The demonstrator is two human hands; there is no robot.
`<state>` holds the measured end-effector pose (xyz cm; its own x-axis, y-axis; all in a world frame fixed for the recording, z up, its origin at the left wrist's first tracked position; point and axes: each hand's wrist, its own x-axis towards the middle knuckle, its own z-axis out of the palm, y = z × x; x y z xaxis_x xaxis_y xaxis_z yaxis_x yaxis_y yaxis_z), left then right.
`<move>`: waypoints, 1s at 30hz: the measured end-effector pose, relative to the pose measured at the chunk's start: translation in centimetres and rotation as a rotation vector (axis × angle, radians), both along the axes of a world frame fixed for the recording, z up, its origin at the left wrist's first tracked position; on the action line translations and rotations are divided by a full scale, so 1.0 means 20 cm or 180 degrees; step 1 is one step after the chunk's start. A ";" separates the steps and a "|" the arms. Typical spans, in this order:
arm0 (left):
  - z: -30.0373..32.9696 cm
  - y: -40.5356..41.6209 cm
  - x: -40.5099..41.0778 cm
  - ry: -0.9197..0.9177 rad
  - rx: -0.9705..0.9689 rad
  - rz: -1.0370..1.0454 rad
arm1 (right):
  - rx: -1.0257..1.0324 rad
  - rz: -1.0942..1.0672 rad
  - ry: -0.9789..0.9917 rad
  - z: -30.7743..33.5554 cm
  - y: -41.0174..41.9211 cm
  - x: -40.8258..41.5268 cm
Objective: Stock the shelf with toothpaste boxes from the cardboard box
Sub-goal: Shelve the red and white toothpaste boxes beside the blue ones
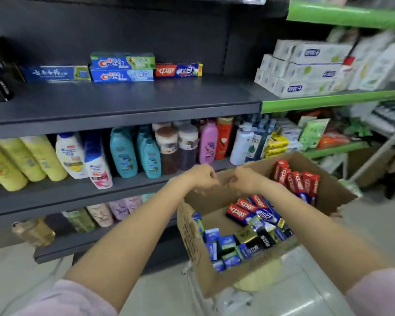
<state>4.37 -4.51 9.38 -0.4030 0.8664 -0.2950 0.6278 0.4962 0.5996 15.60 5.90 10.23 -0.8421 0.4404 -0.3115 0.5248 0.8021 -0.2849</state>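
- Upper left, on the dark shelf (123, 103): two stacked blue Crest boxes (122, 67).
- Centre: left hand (201, 176), fingers curled, holding nothing.
- Just beside it: right hand (243, 180), also curled and holding nothing.
- Lower right: cardboard box (192, 229) holding red toothpaste boxes (297, 181).

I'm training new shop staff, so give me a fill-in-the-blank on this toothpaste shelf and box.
The Crest boxes are stacked ___ high.
The red-and-blue box lies to the ___ of them.
The lower shelf holds shampoo ___.
In the cardboard box, the upright toothpaste boxes are mainly ___.
Missing words: two; right; bottles; red.
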 end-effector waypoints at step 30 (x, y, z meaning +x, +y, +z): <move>-1.30 1.05 0.33 0.1670 -0.1454 -0.0145 | -0.0492 0.0670 -0.1677 -1.17 1.08 0.04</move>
<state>10.92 16.48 -16.66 -0.5581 0.7213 -0.4102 0.8038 0.5927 -0.0512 16.46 27.59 -13.23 -0.6208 0.1965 -0.7589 0.4612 0.8744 -0.1509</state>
